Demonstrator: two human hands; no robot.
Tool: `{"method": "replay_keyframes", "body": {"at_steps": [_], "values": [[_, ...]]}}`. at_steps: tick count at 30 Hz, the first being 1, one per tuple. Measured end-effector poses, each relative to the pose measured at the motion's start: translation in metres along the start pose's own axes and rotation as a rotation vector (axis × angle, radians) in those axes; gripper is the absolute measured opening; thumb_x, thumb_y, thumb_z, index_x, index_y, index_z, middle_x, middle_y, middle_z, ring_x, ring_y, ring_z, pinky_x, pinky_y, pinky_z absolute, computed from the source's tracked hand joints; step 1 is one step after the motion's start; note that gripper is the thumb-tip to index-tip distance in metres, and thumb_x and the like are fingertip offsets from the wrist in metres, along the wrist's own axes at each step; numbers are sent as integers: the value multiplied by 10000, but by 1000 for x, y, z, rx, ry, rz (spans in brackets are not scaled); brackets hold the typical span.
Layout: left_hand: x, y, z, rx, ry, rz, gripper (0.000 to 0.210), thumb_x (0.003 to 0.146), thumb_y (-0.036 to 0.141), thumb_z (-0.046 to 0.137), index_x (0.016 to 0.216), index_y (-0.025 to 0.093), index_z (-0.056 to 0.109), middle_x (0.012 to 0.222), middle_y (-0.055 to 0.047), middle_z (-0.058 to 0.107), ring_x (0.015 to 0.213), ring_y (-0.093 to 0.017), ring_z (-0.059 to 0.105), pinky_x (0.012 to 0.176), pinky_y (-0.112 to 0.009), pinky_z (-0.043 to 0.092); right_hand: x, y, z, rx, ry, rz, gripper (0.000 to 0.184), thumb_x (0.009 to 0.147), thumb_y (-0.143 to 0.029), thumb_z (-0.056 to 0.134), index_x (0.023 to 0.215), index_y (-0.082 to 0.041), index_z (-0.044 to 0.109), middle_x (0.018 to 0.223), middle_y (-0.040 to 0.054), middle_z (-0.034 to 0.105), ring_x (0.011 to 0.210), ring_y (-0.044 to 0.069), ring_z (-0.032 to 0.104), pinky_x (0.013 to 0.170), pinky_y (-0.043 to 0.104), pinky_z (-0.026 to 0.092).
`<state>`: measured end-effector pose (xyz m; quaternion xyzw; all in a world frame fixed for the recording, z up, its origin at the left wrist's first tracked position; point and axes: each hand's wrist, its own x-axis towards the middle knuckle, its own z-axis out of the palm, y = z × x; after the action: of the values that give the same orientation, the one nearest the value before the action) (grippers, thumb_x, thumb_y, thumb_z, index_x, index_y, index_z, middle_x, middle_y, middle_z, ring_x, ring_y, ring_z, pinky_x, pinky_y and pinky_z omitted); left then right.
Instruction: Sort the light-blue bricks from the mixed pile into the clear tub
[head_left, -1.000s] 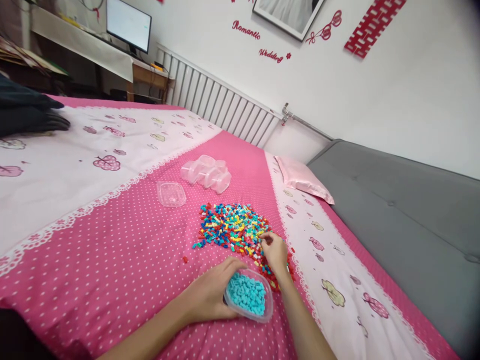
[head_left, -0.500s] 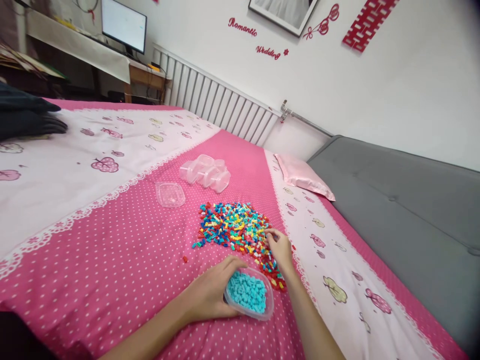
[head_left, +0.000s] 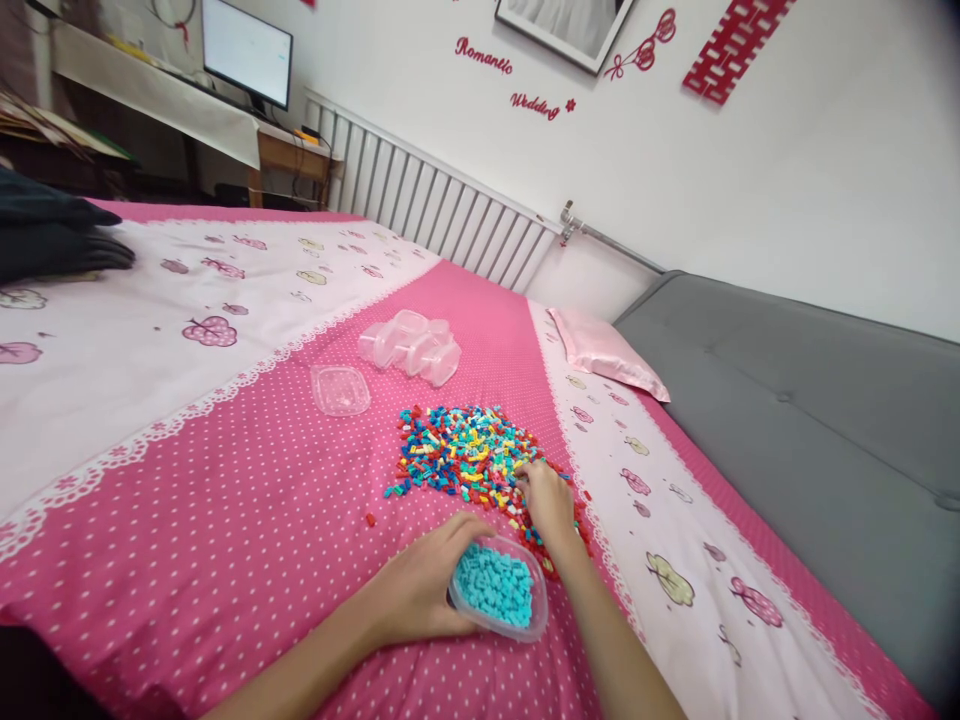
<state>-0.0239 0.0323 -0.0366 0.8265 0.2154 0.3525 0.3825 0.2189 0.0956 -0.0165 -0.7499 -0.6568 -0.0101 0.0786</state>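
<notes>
My left hand [head_left: 435,578] is wrapped round the left side of a clear plastic container [head_left: 541,610], thumb at its rim. Light-blue toy bricks [head_left: 495,583] fill the container, which tilts a little towards me. Beyond it, a pile of small mixed toy bricks [head_left: 465,450] in red, yellow, blue, teal and white spreads over the pink bedspread. My right hand [head_left: 547,495] is at the right part of this pile, fingertips pinched together down among the bricks. Whatever lies between those fingertips is too small or hidden to make out.
A clear lid or shallow tub [head_left: 341,390] lies left of the pile, with several stacked clear containers [head_left: 411,345] behind it. One red brick [head_left: 370,520] sits apart on the bedspread [head_left: 247,490]. A pink pillow [head_left: 607,355] rests against the grey headboard [head_left: 787,420]. Dark clothing [head_left: 60,230] lies far left.
My right hand has shifted slightly left across the pile, its fingertips now lower among the bricks. The left hand and the container stay where they were.
</notes>
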Motion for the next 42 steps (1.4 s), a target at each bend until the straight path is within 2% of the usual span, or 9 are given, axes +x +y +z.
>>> {"method": "replay_keyframes", "body": {"at_steps": [5,11,16,20,25,28,31,36,42], "values": [[0,2,0,-9,1,-11,685,731,332,804,1317,239,461,1279,-98,570,1159,-289,577,1001,-382,469,-3,0,-2,-47,-14,20,190,978,-318,623,1061,-153,663,1071,56,681,962,196,666,868,407,560],[1,4,-1,-8,7,-10,660,732,311,801,1299,250,469,1240,-75,578,1128,-273,586,970,-361,478,-6,3,-1,-8,3,-43,167,969,-267,628,1094,-164,670,1133,61,680,1010,203,655,906,410,531],[1,3,0,5,-8,-30,672,718,271,798,1299,248,461,1261,-82,569,1153,-283,572,982,-377,476,-7,5,0,17,57,-30,173,910,-178,656,1079,-202,684,1079,55,716,978,198,671,827,290,476],[1,2,1,6,-7,-26,695,715,276,806,1310,250,449,1273,-86,566,1165,-290,569,992,-386,470,-12,3,-1,16,67,-38,151,899,-178,658,1032,-245,681,1070,28,725,983,198,682,789,260,452],[1,0,1,3,4,-11,677,722,280,801,1306,251,459,1263,-76,573,1147,-280,580,976,-368,474,-12,-3,-5,-3,15,-66,84,922,-214,670,999,-207,702,1074,40,718,1013,199,672,872,314,491],[1,0,1,7,-4,-16,691,723,284,803,1316,249,452,1266,-83,572,1151,-284,577,979,-378,478,-9,-6,-5,-14,-18,-64,125,957,-266,648,1015,-162,686,1066,50,704,986,197,668,896,392,530],[0,-1,1,15,-11,-15,699,725,290,806,1323,244,447,1282,-93,565,1164,-290,570,992,-386,476,-7,-6,-4,-14,-27,-52,148,969,-292,638,1018,-158,678,1070,50,693,975,194,669,891,407,551],[0,-2,2,18,-11,-12,713,725,281,803,1334,248,433,1290,-91,559,1173,-289,566,1003,-385,469,-3,0,2,43,-5,-50,169,976,-304,627,1035,-151,668,1071,55,685,969,195,667,876,408,561],[-1,-2,1,30,-30,-33,732,714,313,816,1335,247,434,1334,-97,539,1211,-298,552,1026,-402,458,-1,15,9,249,72,-30,190,976,-333,627,984,-148,668,985,37,691,885,172,671,831,380,567]]}}
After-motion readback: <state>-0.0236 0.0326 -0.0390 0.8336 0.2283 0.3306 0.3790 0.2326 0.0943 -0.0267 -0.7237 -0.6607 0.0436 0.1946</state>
